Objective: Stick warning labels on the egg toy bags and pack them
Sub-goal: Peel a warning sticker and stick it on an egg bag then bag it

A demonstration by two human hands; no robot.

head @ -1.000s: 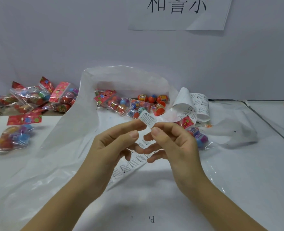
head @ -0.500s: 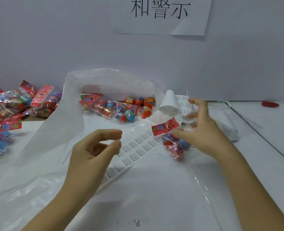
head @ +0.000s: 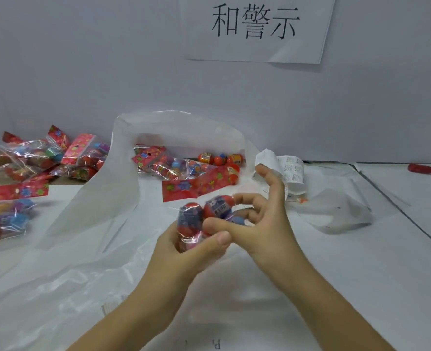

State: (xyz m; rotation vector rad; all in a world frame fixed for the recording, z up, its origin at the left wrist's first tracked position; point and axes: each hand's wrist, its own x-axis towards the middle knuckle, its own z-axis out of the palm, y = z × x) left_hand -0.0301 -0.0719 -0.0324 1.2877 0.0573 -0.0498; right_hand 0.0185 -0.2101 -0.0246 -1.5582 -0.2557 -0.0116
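**Two hands gripping one egg toy bag over the middle of the tabletop**

The left hand (head: pixel 184 252) is gripping the lower end of an egg toy bag (head: pixel 201 215) from underneath, its thumb lying across the clear film. The right hand (head: pixel 270 224) is pinching the same bag from the right. Its thumb is pressing on the front and its curled fingers are wrapping behind, while the index finger is sticking straight up. The bag is being held in the air over the middle of the tabletop (head: pixel 348 274). Red and blue eggs are showing through the film, and the red header card (head: pixel 180 190) is pointing toward the far edge. Motion is blurring the bag, so whether a label is sitting on it cannot be told.

Behind the hands, a large clear bag (head: pixel 123 178) is lying open toward the far edge, with several packed toy bags (head: pixel 163 163) resting inside its mouth. A label strip (head: pixel 291 171) is curling just to its right. A pile of toy bags (head: pixel 44 158) is lying at the far left corner, and a single toy bag (head: pixel 4 219) is lying by the left edge. A small red object (head: pixel 421 168) is lying near the far right corner. A paper sign (head: pixel 255 29) is hanging on the wall behind.
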